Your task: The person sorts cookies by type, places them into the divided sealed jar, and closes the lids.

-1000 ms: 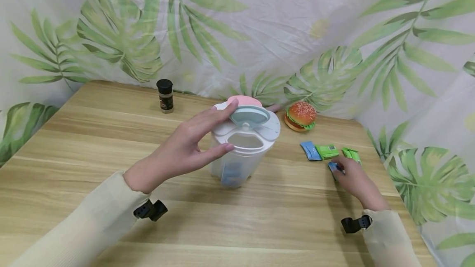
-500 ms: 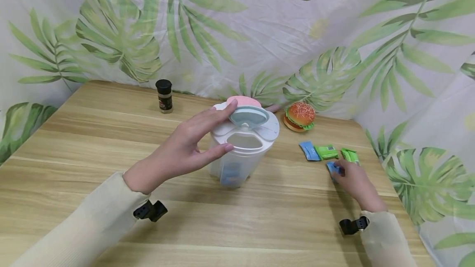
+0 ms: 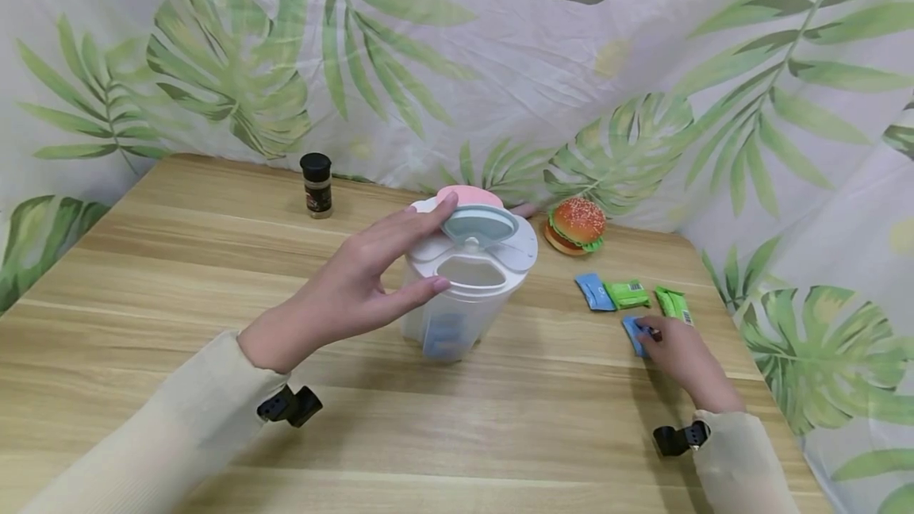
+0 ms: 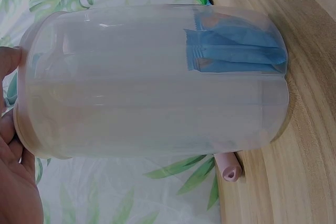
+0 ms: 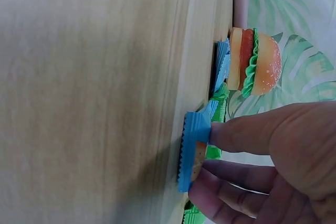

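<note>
My left hand [image 3: 343, 292] grips the white lid of a clear storage container [image 3: 467, 316], thumb on the near rim and fingers over the far side. On that lid, a grey-blue flap [image 3: 480, 222] stands raised above an opening. Blue packets [image 4: 236, 45] lie at the container's bottom, seen through its wall in the left wrist view. To the right, my right hand [image 3: 681, 359] pinches a small blue snack packet [image 5: 193, 135] between thumb and fingers, low over the table. The right wrist view shows a cracker-like picture on it; the fingers cover part of it in the head view.
Behind the held packet lie another blue packet [image 3: 595, 292] and two green packets [image 3: 628, 294]. A toy-like hamburger [image 3: 575, 225] sits at the back right. A black-capped spice jar [image 3: 317, 186] stands at the back left. Leafy cloth [image 3: 400, 78] hangs behind the wooden table [image 3: 178, 260].
The right hand has drawn the blue packet slightly left and nearer, away from the green packets. The left hand and the container stay in place.
</note>
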A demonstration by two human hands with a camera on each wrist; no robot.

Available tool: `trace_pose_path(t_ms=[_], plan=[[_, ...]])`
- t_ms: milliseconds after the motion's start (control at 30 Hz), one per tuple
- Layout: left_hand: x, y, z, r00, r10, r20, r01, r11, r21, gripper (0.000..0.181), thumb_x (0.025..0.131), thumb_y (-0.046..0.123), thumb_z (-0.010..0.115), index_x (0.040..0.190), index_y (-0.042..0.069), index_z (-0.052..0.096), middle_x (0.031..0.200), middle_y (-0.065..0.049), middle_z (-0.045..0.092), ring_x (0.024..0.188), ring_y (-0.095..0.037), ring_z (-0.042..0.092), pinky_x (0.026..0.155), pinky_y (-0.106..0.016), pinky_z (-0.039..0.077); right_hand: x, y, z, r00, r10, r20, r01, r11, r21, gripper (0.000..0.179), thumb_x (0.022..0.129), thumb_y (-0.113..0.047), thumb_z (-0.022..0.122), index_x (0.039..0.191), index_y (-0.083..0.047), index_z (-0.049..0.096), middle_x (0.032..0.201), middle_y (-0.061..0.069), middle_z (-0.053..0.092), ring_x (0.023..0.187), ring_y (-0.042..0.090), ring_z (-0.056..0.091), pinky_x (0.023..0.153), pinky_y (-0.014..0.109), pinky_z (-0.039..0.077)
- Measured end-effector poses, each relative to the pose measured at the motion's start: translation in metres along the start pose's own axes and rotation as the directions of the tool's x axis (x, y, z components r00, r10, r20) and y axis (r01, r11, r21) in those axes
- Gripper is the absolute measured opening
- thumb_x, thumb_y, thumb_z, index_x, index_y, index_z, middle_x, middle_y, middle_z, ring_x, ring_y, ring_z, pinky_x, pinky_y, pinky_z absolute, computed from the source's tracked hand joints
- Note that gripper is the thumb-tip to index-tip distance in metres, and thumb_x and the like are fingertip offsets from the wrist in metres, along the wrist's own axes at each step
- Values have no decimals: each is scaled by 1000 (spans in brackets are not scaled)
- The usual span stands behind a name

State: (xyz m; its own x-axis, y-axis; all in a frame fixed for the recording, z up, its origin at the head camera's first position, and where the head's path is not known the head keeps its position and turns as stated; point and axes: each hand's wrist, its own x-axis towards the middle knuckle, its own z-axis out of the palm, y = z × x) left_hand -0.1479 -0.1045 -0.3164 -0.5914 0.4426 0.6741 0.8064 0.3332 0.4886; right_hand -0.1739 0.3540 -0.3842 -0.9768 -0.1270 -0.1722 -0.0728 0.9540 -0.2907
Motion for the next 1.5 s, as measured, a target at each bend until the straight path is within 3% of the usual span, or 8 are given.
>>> trace_pose_path(t_ms=[67, 233, 400, 533, 633, 967, 1167, 1500], plan=[[0, 0, 0, 1000, 5, -2, -5, 1000, 0, 80, 91, 12, 82, 161, 11, 43, 158, -9, 56, 142, -26, 56, 132, -45, 32, 0, 1, 1, 1000, -15, -12, 15, 1000, -5, 32, 102, -6, 63, 129, 12, 66, 119, 34, 70, 96, 34, 69, 71, 41, 58], [0, -2, 2, 1000, 14, -7, -14, 1000, -3, 78, 93, 14, 80, 160, 10, 43, 157, -9, 57, 142, -27, 56, 131, -46, 32, 0, 2, 4, 998, -47, -34, 48, 999, 13, 37, 100, -2, 64, 133, 15, 60, 118, 36, 68, 101, 42, 69, 79, 52, 60], [0, -3, 3, 1000, 14, -11, -14, 1000, -3, 78, 92, 12, 81, 160, 9, 43, 158, -9, 56, 143, -28, 55, 132, -47, 32, 1, 2, 4, 1000, -24, -14, 25, 998, 60, 48, 101, -2, 63, 141, 19, 47, 98, 28, 66, 84, 32, 62, 69, 41, 54], [-1, -4, 4, 999, 35, -29, -35, 999, -3, 75, 94, 15, 80, 159, 7, 45, 159, -10, 54, 143, -31, 56, 131, -48, 33, 2, 4, 3, 1000, 8, 11, -9, 996, 89, 53, 102, -4, 63, 144, 21, 41, 103, 30, 65, 85, 30, 61, 70, 39, 53], [-2, -5, 4, 998, 44, -37, -44, 999, -1, 72, 95, 18, 78, 158, 6, 45, 159, -11, 54, 142, -31, 56, 130, -49, 34, 2, 4, 1, 999, 35, 28, -38, 995, 94, 55, 102, -7, 64, 144, 21, 42, 108, 32, 65, 91, 32, 61, 73, 40, 55], [-2, -5, 5, 999, 41, -35, -41, 999, -2, 74, 94, 16, 79, 159, 6, 45, 160, -10, 53, 143, -30, 56, 131, -48, 33, -5, 5, -2, 992, 116, 48, -122, 983, 138, 53, 102, -22, 69, 133, 17, 52, 96, 17, 58, 86, 26, 55, 67, 31, 45], [-2, -5, 5, 998, 42, -38, -43, 999, -5, 74, 93, 12, 80, 158, 6, 45, 160, -10, 52, 144, -31, 55, 131, -48, 33, -8, 7, 0, 994, 107, 5, -106, 977, 187, 41, 100, -20, 71, 125, 8, 53, 101, 21, 62, 94, 31, 60, 70, 32, 50], [-1, -4, 4, 999, 30, -27, -30, 1000, -7, 77, 91, 10, 81, 159, 7, 45, 160, -9, 52, 144, -29, 55, 131, -45, 33, -13, 6, 2, 996, 81, -44, -70, 976, 207, 35, 101, -16, 70, 123, 6, 54, 97, 18, 62, 87, 26, 58, 64, 30, 47]])
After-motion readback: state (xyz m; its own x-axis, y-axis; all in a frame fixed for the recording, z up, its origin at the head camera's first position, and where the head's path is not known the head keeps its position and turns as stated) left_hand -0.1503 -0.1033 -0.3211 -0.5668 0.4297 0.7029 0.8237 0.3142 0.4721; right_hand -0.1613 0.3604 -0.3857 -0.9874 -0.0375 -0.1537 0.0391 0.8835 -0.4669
